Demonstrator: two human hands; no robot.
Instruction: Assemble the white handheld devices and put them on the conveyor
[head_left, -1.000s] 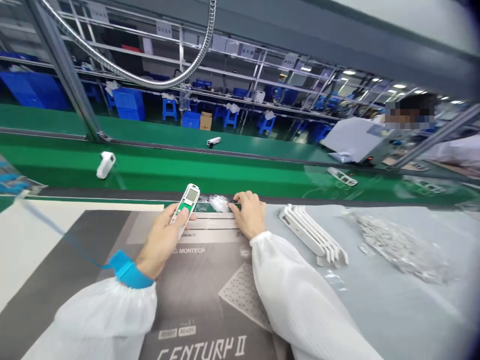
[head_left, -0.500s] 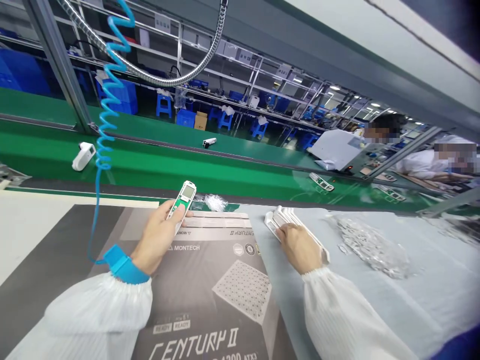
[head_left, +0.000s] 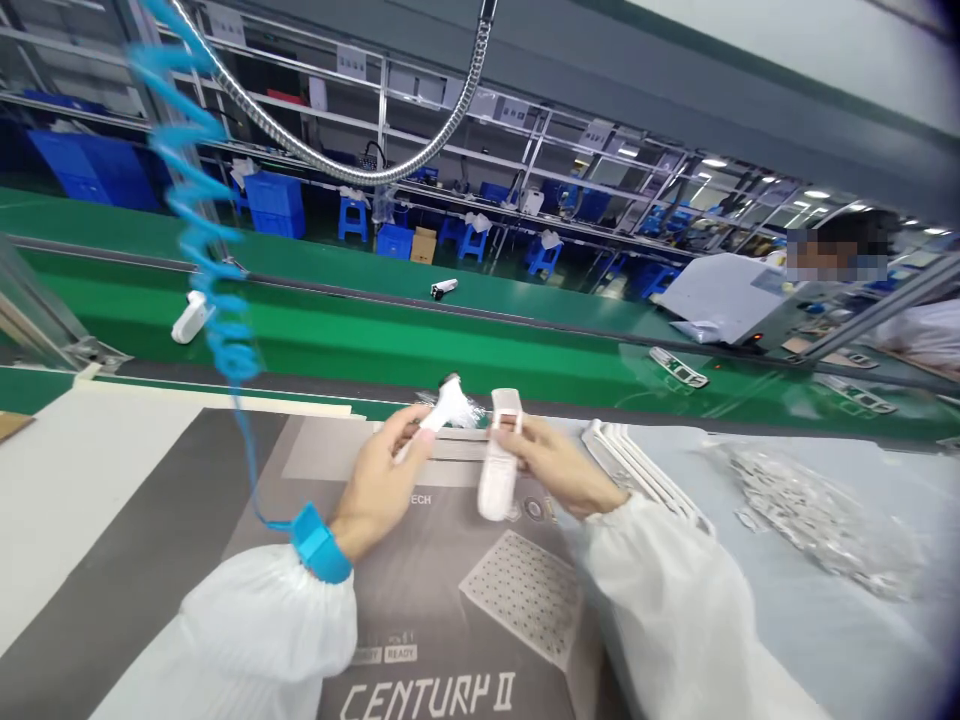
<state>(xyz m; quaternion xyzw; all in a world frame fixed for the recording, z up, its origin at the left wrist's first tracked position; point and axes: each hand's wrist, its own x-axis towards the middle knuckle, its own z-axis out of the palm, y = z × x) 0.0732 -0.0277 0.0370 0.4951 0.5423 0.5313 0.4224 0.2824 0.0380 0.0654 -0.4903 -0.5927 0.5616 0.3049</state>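
My left hand [head_left: 384,487] grips a white handheld device [head_left: 444,408] with a dark tip, turned edge-on. Its circuit-board side is hidden from me. In my right hand [head_left: 559,460] is a white plastic cover [head_left: 498,480] with a rectangular window near its top, held upright beside the device and apart from it. Both hands are over the printed Montech cardboard box [head_left: 420,600]. To the right of my right hand lies a row of several similar white covers [head_left: 649,475]. A blue wrist strap [head_left: 321,545] is around my left wrist.
A blue coiled cord [head_left: 232,345] hangs at the left. Clear plastic bags with small parts [head_left: 817,515] lie right. Beyond is a green conveyor belt [head_left: 360,340] carrying a white device [head_left: 191,318] and an open housing [head_left: 677,367]. A co-worker [head_left: 844,245] sits far right.
My right hand has lifted one cover from the row and brought it left over the box. My left hand has turned the device so its screen no longer shows. The view has shifted.
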